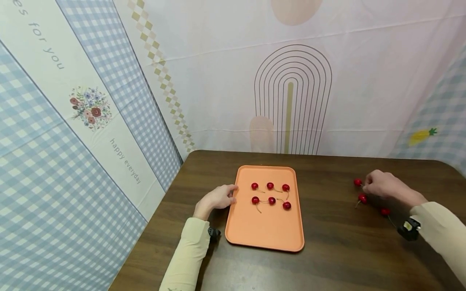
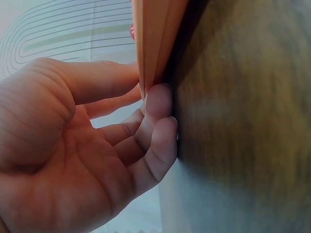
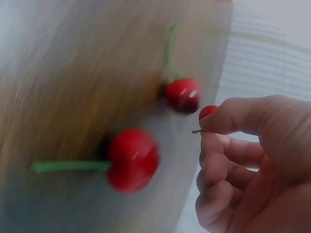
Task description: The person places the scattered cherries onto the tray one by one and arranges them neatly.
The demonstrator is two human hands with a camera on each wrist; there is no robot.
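Note:
My left hand (image 1: 218, 197) grips the left rim of an orange tray (image 1: 263, 232); in the left wrist view its thumb and fingers meet at the tray's edge (image 2: 163, 36). Several red cherries with stems lie in two rows on the tray, among them one cherry (image 1: 255, 186) at the back left. To the right, my right hand (image 1: 384, 185) pinches a cherry (image 1: 358, 182) by its stem, whose tip pokes out beside the thumb in the right wrist view. Two more cherries, one (image 1: 362, 198) just in front and another (image 1: 385, 211) nearer the wrist, lie on the table.
Everything stands on a dark brown wooden table (image 1: 327, 242). A patterned cloth (image 1: 218, 81) hangs behind the table's far edge, and a blue checked one (image 1: 32, 161) hangs along the left. A stretch of table separates the tray from the loose cherries.

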